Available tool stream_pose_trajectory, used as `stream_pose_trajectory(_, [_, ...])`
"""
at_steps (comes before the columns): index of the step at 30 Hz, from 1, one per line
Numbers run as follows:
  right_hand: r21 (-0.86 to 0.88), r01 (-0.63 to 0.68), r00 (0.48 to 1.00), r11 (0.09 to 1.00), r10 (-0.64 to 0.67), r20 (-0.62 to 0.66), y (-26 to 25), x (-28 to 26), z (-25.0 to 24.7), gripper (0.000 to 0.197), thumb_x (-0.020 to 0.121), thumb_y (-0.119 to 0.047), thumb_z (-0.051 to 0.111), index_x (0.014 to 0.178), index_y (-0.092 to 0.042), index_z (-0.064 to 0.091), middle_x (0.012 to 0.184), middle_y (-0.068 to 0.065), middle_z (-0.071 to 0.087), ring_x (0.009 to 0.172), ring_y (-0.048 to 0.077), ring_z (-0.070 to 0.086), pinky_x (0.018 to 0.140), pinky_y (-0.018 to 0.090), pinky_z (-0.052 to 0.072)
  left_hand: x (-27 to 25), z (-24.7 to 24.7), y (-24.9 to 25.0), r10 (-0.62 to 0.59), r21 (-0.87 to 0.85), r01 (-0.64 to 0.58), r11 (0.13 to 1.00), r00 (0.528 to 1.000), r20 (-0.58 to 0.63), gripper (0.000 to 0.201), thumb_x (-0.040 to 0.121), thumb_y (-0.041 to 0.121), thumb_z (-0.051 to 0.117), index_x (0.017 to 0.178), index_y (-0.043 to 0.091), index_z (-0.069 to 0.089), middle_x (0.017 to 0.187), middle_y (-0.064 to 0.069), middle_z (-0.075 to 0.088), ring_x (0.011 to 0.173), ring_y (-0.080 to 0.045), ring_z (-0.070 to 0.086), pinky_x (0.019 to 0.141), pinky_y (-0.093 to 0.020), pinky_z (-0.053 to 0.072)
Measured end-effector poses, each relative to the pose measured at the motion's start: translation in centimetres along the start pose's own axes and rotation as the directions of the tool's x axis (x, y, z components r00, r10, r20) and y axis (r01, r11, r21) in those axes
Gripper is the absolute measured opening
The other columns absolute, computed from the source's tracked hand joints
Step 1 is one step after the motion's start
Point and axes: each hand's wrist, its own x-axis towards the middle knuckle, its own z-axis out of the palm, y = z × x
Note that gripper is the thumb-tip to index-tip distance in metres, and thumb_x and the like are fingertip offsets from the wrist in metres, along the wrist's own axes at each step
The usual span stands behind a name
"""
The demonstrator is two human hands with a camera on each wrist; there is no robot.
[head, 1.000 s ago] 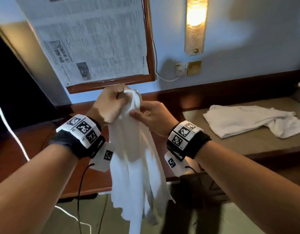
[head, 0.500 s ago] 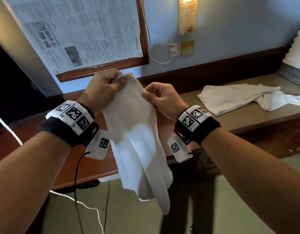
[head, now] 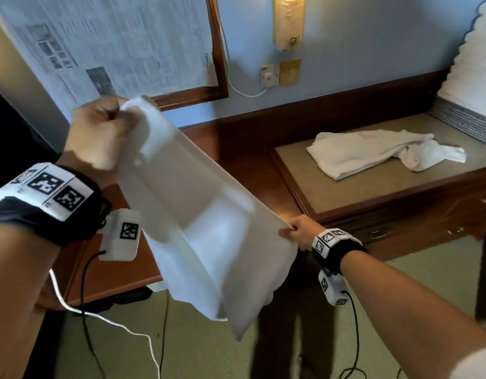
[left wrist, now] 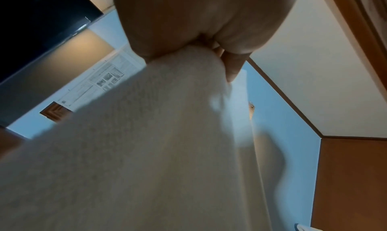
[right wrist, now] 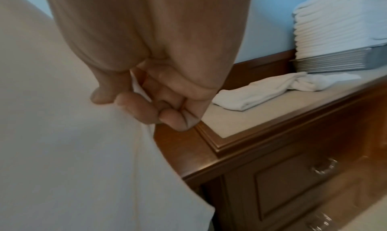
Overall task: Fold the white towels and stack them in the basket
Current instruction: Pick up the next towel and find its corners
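A white towel hangs stretched in the air between both hands. My left hand grips its upper corner high at the left; in the left wrist view the towel falls from the curled fingers. My right hand pinches the opposite corner, lower and to the right, beside the cabinet edge; the right wrist view shows thumb and fingers closed on the towel. A second, crumpled white towel lies on the cabinet top. A grey woven basket stands at the far right with a tall stack of folded towels.
A dark wooden desk runs along the wall, joined to a lower cabinet with drawers. On the wall hang a newspaper-covered framed panel, a lamp and a socket. Cables trail over the green floor.
The hands have pulled apart: my right hand slid down and right along the towel's edge, and my left rose. The bunched towel is now spread out. The view tilted down and right.
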Motion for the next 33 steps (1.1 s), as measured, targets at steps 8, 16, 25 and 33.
stream_pose_trajectory(8, [-0.220, -0.339, 0.940, 0.915, 0.318, -0.125, 9.3, 0.0, -3.8, 0.017, 0.092, -0.018, 0.058, 0.082, -0.026, 0.070, 0.090, 0.009, 0.069, 0.086, 0.032, 0.068, 0.075, 0.039, 0.056, 1.5, 1.0, 0.4, -0.093, -0.052, 0.091, 0.994, 0.995, -0.024, 0.027, 0.101, 0.003, 0.047, 0.091, 0.025, 0.058, 0.059, 0.030, 0.062, 0.058, 0.014, 0.059, 0.055, -0.002, 0.044])
stream_pose_trajectory(16, [-0.430, -0.301, 0.954, 0.851, 0.262, -0.149, 8.8, 1.0, -8.3, 0.031, 0.088, -0.007, 0.055, 0.113, -0.016, 0.069, 0.118, 0.013, 0.068, 0.111, 0.032, 0.064, 0.092, 0.033, 0.052, 0.1, 6.7, 3.4, -0.086, -0.085, 0.084, 0.993, 0.996, -0.020, 0.017, 0.100, 0.011, 0.053, 0.090, 0.021, 0.062, 0.110, -0.009, 0.073, 0.068, 0.006, 0.062, 0.061, -0.009, 0.049])
stream_pose_trajectory(25, [0.286, 0.623, 0.779, 0.728, -0.609, -0.146, -11.4, 1.4, -11.9, 0.050, 0.083, -0.016, 0.070, 0.131, -0.018, 0.057, 0.115, -0.002, 0.064, 0.092, 0.009, 0.060, 0.083, 0.021, 0.050, -2.7, 17.3, 3.8, -0.019, 0.015, 0.016, 1.000, 0.975, 0.220, 0.025, 0.096, 0.006, 0.063, 0.078, 0.021, 0.071, 0.071, 0.017, 0.069, 0.069, 0.008, 0.056, 0.068, -0.016, 0.045])
stream_pose_trajectory(33, [0.073, 0.781, 0.618, 0.620, -0.751, -0.233, -13.9, 1.6, -15.0, 0.012, 0.091, -0.007, 0.066, 0.098, -0.001, 0.072, 0.094, 0.007, 0.072, 0.086, 0.010, 0.064, 0.080, 0.019, 0.048, -2.3, 17.3, 5.3, -0.027, 0.084, 0.016, 0.996, 0.991, 0.131, 0.013, 0.096, 0.016, 0.064, 0.094, 0.017, 0.077, 0.087, 0.001, 0.076, 0.080, -0.011, 0.066, 0.079, -0.033, 0.054])
